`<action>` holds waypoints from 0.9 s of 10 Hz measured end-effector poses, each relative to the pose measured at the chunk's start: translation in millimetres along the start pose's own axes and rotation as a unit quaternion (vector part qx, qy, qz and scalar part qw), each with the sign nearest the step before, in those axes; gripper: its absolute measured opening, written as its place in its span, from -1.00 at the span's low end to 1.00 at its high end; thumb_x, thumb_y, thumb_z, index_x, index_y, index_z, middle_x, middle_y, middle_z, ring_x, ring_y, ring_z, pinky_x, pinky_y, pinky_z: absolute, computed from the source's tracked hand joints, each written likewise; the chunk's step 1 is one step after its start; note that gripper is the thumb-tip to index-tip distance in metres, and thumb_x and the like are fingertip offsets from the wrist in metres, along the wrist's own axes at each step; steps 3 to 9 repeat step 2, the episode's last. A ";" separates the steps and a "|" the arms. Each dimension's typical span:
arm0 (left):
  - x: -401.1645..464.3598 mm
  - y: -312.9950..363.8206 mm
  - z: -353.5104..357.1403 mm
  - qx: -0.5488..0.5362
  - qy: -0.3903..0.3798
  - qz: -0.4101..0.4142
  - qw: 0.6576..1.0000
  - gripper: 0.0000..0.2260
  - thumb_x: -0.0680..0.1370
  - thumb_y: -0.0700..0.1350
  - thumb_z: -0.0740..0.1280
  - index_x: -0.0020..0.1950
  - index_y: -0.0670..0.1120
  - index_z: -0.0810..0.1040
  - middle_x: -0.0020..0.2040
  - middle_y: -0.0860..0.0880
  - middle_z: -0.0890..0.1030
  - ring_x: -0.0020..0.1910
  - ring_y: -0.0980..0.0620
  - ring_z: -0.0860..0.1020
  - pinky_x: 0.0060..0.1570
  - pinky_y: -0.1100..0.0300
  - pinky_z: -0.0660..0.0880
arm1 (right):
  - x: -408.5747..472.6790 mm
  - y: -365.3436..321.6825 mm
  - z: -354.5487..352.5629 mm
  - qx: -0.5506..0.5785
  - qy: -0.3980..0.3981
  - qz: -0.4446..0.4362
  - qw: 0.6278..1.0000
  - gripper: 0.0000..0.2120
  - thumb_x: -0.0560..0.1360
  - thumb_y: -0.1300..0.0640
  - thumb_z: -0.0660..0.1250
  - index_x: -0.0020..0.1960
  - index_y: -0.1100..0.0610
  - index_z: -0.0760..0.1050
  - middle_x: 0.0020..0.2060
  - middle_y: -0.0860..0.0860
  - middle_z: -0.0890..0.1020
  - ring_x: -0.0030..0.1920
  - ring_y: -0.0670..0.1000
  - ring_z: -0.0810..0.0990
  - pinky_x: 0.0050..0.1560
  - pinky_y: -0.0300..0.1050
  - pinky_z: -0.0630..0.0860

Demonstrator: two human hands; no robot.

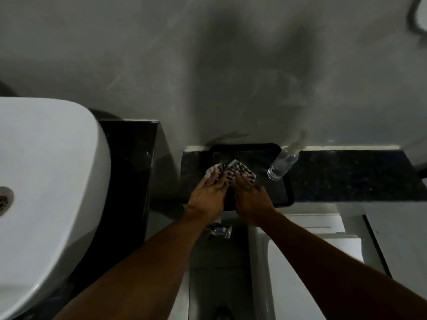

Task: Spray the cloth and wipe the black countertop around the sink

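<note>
A checked black-and-white cloth (233, 170) lies on a black tray (272, 192) that rests on a dark speckled ledge. My left hand (208, 192) and my right hand (250, 196) lie side by side on the cloth's near part, fingers gripping it. A clear spray bottle (283, 166) with a pale trigger head stands at the tray's right far corner, tilted toward the wall, a little right of my right hand. The white sink (46, 181) fills the left side, sitting on the black countertop (129, 172).
A grey wall rises directly behind the ledge. The dark speckled ledge (346, 174) continues to the right of the tray. Below the ledge hang a chrome fitting (220, 230) and white fixtures (312, 227). A gap separates the countertop from the ledge.
</note>
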State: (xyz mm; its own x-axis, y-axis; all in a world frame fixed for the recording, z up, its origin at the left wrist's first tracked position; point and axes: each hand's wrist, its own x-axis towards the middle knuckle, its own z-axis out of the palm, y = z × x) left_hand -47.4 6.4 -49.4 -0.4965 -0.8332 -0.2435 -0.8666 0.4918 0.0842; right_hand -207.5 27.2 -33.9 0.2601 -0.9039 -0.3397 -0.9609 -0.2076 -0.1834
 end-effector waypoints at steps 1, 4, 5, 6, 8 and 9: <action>-6.7 -1.7 -32.5 -0.028 -0.061 -0.001 0.998 -0.36 0.60 -0.03 0.21 0.60 -0.03 -0.02 0.63 -0.01 -0.06 0.59 -0.03 -0.14 0.53 -0.02 -0.13 | 13.7 -5.1 -42.3 -0.031 -0.114 -0.010 0.993 -0.39 0.63 -0.11 0.06 0.60 -0.03 -0.08 0.61 -0.01 -0.08 0.59 0.08 -0.07 0.50 0.21 0.06; -19.6 -5.0 -86.6 -0.042 -0.084 0.007 0.996 -0.30 0.58 0.03 0.25 0.60 -0.05 -0.06 0.63 -0.02 -0.05 0.59 -0.04 -0.09 0.53 -0.06 -0.02 | 8.3 -12.3 -91.1 -0.028 -0.120 -0.036 0.992 -0.35 0.62 -0.16 0.10 0.60 -0.01 -0.08 0.61 0.00 -0.09 0.59 0.10 -0.12 0.52 0.27 0.04; -19.6 -5.0 -86.6 -0.042 -0.084 0.007 0.996 -0.30 0.58 0.03 0.25 0.60 -0.05 -0.06 0.63 -0.02 -0.05 0.59 -0.04 -0.09 0.53 -0.06 -0.02 | 8.3 -12.3 -91.1 -0.028 -0.120 -0.036 0.992 -0.35 0.62 -0.16 0.10 0.60 -0.01 -0.08 0.61 0.00 -0.09 0.59 0.10 -0.12 0.52 0.27 0.04; -19.6 -5.0 -86.6 -0.042 -0.084 0.007 0.996 -0.30 0.58 0.03 0.25 0.60 -0.05 -0.06 0.63 -0.02 -0.05 0.59 -0.04 -0.09 0.53 -0.06 -0.02 | 8.3 -12.3 -91.1 -0.028 -0.120 -0.036 0.992 -0.35 0.62 -0.16 0.10 0.60 -0.01 -0.08 0.61 0.00 -0.09 0.59 0.10 -0.12 0.52 0.27 0.04; -19.6 -5.0 -86.6 -0.042 -0.084 0.007 0.996 -0.30 0.58 0.03 0.25 0.60 -0.05 -0.06 0.63 -0.02 -0.05 0.59 -0.04 -0.09 0.53 -0.06 -0.02 | 8.3 -12.3 -91.1 -0.028 -0.120 -0.036 0.992 -0.35 0.62 -0.16 0.10 0.60 -0.01 -0.08 0.61 0.00 -0.09 0.59 0.10 -0.12 0.52 0.27 0.04; -19.6 -5.0 -86.6 -0.042 -0.084 0.007 0.996 -0.30 0.58 0.03 0.25 0.60 -0.05 -0.06 0.63 -0.02 -0.05 0.59 -0.04 -0.09 0.53 -0.06 -0.02 | 8.3 -12.3 -91.1 -0.028 -0.120 -0.036 0.992 -0.35 0.62 -0.16 0.10 0.60 -0.01 -0.08 0.61 0.00 -0.09 0.59 0.10 -0.12 0.52 0.27 0.04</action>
